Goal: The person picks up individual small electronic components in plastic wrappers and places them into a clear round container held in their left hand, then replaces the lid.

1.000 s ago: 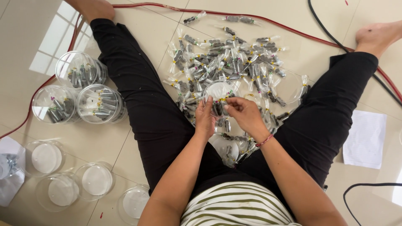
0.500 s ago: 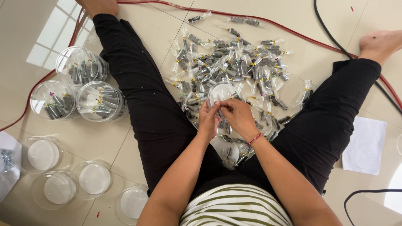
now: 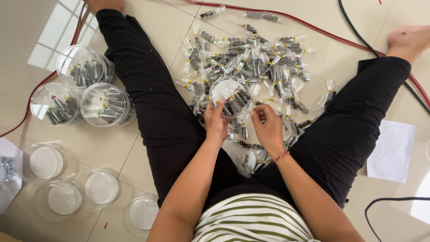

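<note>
Your left hand (image 3: 216, 122) is curled around the near rim of a round clear plastic tub (image 3: 229, 96), tilting it toward you so its mouth faces the work; a few small clear-wrapped dark packets already lie inside it. Your right hand (image 3: 268, 126) sits just beside it, fingers pinched loosely together, and whether they hold a packet cannot be told from this view. A red cord bracelet (image 3: 281, 156) marks that wrist. A flat clear plastic lid (image 3: 245, 157) lies on the floor between your legs, close under both hands and partly covered by stray packets. Beyond the tub, the loose heap of clear-wrapped dark packets with twisted ends (image 3: 257, 62) is spread across the pale tiled floor (image 3: 152, 27), within easy reach. To your left, three filled clear tubs (image 3: 80, 92) are grouped together, with four empty clear tubs (image 3: 80, 188) nearer to you, well apart from the heap. A red hose (image 3: 309, 28) runs along the far edge.
</note>
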